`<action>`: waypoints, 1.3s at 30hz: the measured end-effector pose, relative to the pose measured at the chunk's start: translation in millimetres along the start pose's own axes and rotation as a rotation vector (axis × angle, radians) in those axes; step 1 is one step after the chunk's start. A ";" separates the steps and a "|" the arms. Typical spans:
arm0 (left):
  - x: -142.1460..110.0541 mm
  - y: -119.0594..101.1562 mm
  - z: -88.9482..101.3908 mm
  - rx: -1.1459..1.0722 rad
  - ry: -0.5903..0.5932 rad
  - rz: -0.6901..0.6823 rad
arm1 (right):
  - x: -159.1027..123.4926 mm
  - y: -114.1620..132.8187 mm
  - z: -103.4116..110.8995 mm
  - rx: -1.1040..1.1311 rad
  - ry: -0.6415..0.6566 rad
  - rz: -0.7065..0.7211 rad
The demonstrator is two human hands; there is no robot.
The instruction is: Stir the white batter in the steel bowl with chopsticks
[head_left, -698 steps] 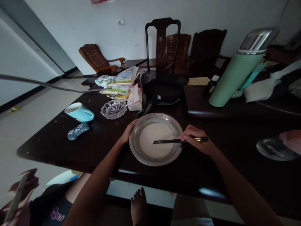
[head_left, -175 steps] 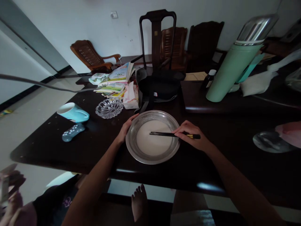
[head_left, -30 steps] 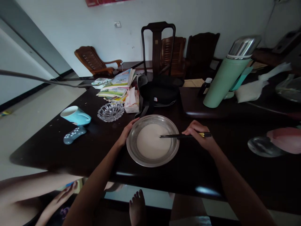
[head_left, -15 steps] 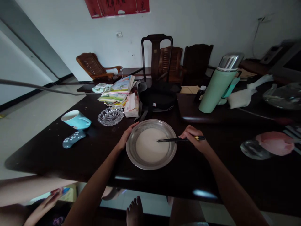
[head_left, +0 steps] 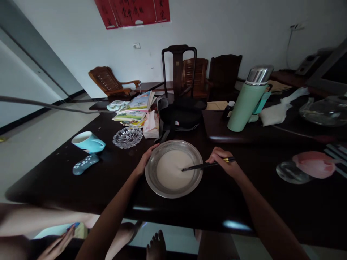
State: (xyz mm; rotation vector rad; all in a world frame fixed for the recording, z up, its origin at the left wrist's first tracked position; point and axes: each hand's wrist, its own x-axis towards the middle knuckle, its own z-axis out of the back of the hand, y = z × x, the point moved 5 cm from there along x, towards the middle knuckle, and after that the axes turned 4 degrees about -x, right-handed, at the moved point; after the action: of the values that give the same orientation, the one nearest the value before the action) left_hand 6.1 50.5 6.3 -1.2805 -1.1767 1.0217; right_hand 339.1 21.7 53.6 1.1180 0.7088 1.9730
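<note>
A round metal bowl (head_left: pixel 151 184) stands on the dark table in front of me, holding a pale, milky liquid (head_left: pixel 173 173). My left hand (head_left: pixel 146 159) is wrapped against the bowl's left rim, its fingers reaching along the outside. In my right hand (head_left: pixel 223 162) are black chopsticks (head_left: pixel 200 166) with gold bands near the upper end. They slant across the right rim, and their tips dip into the liquid near its middle.
Left of the bowl are a glass dish (head_left: pixel 127 137), a light blue mug (head_left: pixel 88 142), a game controller (head_left: pixel 85 164), a tissue pack (head_left: pixel 151 125) and booklets (head_left: pixel 135 108). A green thermos (head_left: pixel 248 103) and a pink container (head_left: pixel 313 164) stand right. Another person's hand (head_left: pixel 61 243) shows lower left.
The chopstick tips have shifted slightly lower in the bowl, toward me. My left hand stays at the rim. The whole view has tilted up a little.
</note>
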 end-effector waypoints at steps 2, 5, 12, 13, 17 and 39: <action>-0.1 -0.1 -0.4 -0.005 -0.003 0.010 | -0.6 1.8 -6.2 0.025 0.059 -0.002; -0.9 -2.1 -1.1 0.009 -0.004 0.000 | -1.1 6.6 -22.7 0.015 0.134 0.028; -1.0 -1.2 -0.2 0.023 0.005 -0.004 | 1.3 1.0 -1.9 -0.068 -0.004 0.019; -0.8 -0.3 0.5 0.026 0.004 -0.004 | 1.2 0.5 1.4 -0.057 -0.004 0.013; -0.9 0.6 1.7 0.038 -0.002 -0.006 | 0.2 4.9 -8.7 -0.019 0.088 0.025; -1.0 0.9 1.4 0.042 -0.025 0.024 | 0.7 4.2 -6.7 -0.066 0.021 0.063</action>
State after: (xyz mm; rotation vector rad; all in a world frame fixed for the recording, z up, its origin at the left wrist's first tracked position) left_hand 4.7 49.8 5.3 -1.2550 -1.1558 1.0776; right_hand 331.6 19.2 53.9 1.0935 0.6214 2.0489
